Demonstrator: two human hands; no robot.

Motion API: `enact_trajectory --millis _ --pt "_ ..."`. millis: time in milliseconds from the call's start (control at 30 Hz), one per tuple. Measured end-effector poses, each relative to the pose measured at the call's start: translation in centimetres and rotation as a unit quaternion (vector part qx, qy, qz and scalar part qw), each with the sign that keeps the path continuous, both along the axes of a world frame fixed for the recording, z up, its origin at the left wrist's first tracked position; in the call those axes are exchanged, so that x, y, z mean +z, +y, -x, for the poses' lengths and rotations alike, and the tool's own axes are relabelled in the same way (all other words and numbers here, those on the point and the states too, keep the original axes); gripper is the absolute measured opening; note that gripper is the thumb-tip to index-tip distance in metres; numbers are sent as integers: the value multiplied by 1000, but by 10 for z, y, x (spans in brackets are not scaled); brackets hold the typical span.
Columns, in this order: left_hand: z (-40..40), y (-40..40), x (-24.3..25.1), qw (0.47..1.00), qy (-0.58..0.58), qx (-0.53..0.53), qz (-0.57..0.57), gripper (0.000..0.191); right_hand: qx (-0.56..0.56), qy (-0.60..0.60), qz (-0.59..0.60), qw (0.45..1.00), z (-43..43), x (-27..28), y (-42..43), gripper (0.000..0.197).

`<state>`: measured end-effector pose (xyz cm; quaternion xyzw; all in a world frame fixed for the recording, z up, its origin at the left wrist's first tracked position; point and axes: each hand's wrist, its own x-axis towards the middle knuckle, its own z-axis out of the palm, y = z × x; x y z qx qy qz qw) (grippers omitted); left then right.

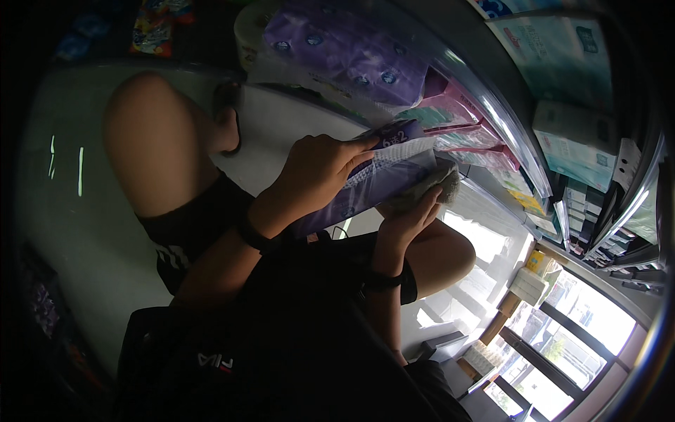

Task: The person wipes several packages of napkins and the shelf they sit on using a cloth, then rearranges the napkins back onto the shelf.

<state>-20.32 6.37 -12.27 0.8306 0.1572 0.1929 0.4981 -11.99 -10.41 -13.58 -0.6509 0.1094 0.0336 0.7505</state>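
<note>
A purple plastic-wrapped pack (369, 184), with clear film and a white dotted band, lies tilted across my lap. My left hand (321, 169) grips its upper edge, index finger and thumb on the wrap; its other fingers are curled. My right hand (414, 219) is closed around a bunched grey cloth (445, 182) at the pack's right end, below the white band. Part of the pack's lower end is hidden behind my left forearm and dark clothing.
A larger purple multipack (348, 53) stands ahead, beside a pale roll (253, 34). Pink-and-green packs (464, 126) sit on the lower shelf, teal-and-white packs (575, 142) higher up. A metal shelf edge (490, 100) curves close on the right. Cartons (527, 285) stand by the bright windows.
</note>
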Motion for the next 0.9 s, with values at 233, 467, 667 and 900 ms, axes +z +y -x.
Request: enact_trajectory --millis 233,467,667,900 --pt "2 -4 -32 996 42 1 -80 20 341 -447 411 718 3 4 35 41" --pt "-1 -7 -16 995 67 2 -72 20 316 -251 351 845 -40 -9 17 33" --pt "5 1 -33 996 82 9 -40 19 371 -420 394 729 11 -5 26 42" --pt "-1 -6 -18 998 44 24 -30 30 273 -216 254 902 -31 -14 15 31"
